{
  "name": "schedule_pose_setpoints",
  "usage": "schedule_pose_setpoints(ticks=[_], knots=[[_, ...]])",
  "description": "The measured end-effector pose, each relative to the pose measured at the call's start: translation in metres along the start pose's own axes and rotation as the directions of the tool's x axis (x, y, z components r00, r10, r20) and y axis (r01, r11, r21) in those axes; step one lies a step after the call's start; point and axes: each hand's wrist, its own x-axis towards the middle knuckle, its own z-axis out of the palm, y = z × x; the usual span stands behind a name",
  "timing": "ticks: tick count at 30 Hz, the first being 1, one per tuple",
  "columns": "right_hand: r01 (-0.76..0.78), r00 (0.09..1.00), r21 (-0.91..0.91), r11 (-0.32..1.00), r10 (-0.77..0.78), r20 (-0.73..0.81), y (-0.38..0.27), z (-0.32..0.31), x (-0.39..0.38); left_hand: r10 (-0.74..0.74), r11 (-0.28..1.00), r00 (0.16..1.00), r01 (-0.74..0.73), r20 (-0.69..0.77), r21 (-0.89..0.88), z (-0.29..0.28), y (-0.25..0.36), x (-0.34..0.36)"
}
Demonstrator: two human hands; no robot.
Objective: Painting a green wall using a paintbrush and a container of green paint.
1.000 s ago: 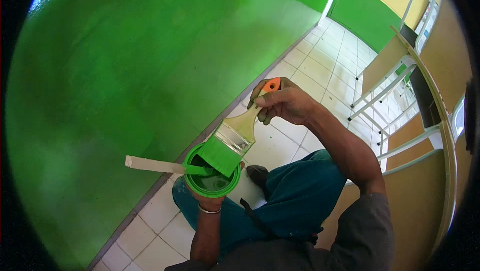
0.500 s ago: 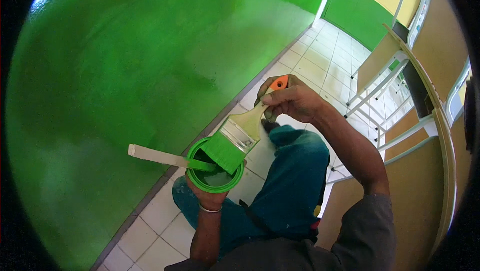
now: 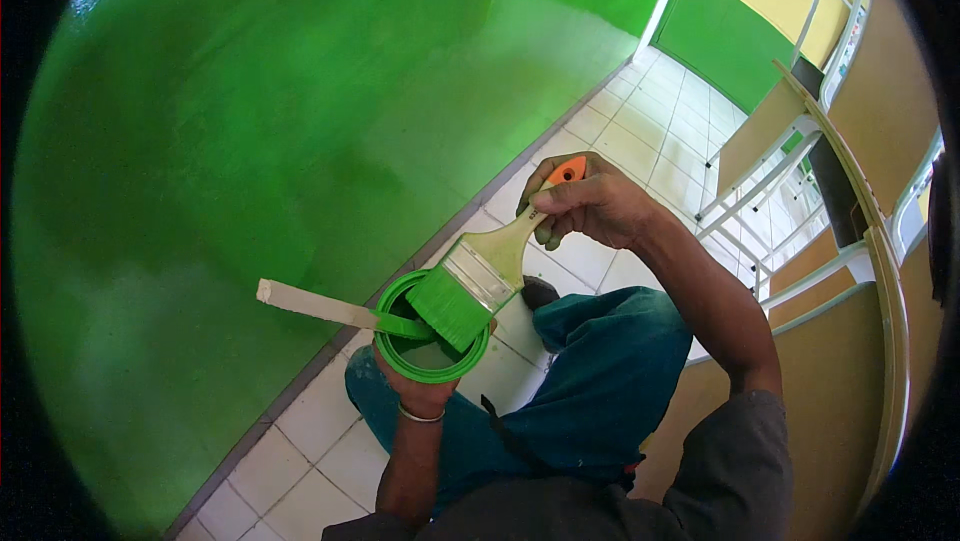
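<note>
Right hand [image 3: 585, 201] has the brush [image 3: 482, 273] pinched near the top of its handle, thumb on the near face, fingers curled behind; narrow grip, no slack seen. Left hand [image 3: 424, 397] is wrapped around the side and underside of the can [image 3: 425, 377], most fingers hidden. Brush head slants down-left, its green bristles [image 3: 450, 309] into the can mouth; can't tell if the tips reach the paint. Stir stick [image 3: 320, 305] leans out over the left rim, painted end just beside the bristles. Handling, my take: keep the can level, dip only the lower bristles, wipe both flats on the inner rim, keep the metal band out of the paint. High pinch gives reach but less control, so slow wrist, and don't hook the stick. Edges: right side of the rim is crossed by the brush, so the lower rim suits wiping better. Green wall [image 3: 250, 161] is on the left, grey strip [image 3: 266, 423] along its foot; stick points that way, mind it. Teal trousers [image 3: 610, 361] sit low right under the right forearm, drip risk. Wood-panelled furniture [image 3: 830, 371] bounds the right; best swing is up-left, between it and the wall.
</note>
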Motion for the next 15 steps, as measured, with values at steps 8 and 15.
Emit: schedule_pose_setpoints(ticks=[8,15], knots=[[-0.045,0.999,-0.003,0.999,0.045,-0.015,0.009,-0.015,-0.004,-0.032,0.997,0.999,0.034,0.031,-0.066,0.003,-0.004,0.002],[-0.018,0.998,-0.346,0.938,0.039,0.053,0.013,-0.038,-0.002,-0.021,0.994,0.999,0.024,0.034,-0.103,-0.004,-0.003,0.005]])
